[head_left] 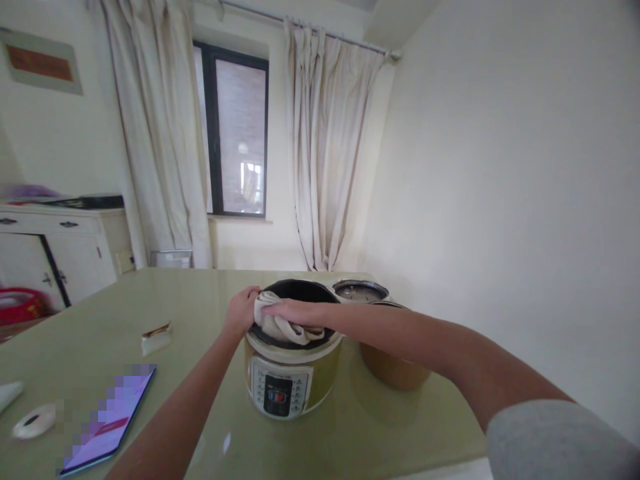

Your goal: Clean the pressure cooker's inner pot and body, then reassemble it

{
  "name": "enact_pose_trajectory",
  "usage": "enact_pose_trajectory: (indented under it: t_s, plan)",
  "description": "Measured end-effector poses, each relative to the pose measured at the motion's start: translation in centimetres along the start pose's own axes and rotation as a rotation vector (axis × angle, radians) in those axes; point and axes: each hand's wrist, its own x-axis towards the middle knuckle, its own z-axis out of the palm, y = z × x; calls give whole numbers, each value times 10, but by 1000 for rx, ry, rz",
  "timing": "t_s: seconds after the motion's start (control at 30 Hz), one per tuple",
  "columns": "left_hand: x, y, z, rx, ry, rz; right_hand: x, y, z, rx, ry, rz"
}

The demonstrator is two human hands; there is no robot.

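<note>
An electric cooker [327,373] with a control panel on its front stands lidless on the table, its dark inside showing. At the left of its rim, my left hand [243,312] is closed round the edge, with the fingertips partly hidden. My right hand [295,311] reaches in from the right and presses a bunched beige cloth [280,328] against the inner wall and rim. Part of the cloth hangs down inside the opening. Behind my right forearm are a brown pot [395,370] and a round lid [360,291] with a dark rim, both partly covered.
The glossy green table [200,347] carries a tablet [113,423], a white rounded object [35,421] and a small clear box [156,339] at left. Beyond it are curtains [330,147], a window [241,133] and a white cabinet [80,250]. A bare wall [525,167] rises at right.
</note>
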Motion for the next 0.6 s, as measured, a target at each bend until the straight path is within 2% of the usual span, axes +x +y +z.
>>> enact_pose_trajectory:
  t_s: [0.07,0.17,0.23,0.3,0.43,0.5,0.6]
  plan:
    - [-1,0,0,-6,2,0,-6,6,1,115,22,42]
    - [-2,1,0,-13,15,-1,-30,13,-24,26,-169,126]
    - [-2,1,1,-21,18,0,-46,14,-49,-208,-280,89]
    - [-2,1,2,-26,20,0,-53,15,-69,-487,-337,33]
    - [-2,0,3,-20,22,2,-35,21,-83,-1135,-439,-39]
    - [-2,0,2,-10,22,4,-19,26,-82,-1417,-411,-149]
    - [-2,0,3,3,28,9,6,33,-80,-1545,-304,-316]
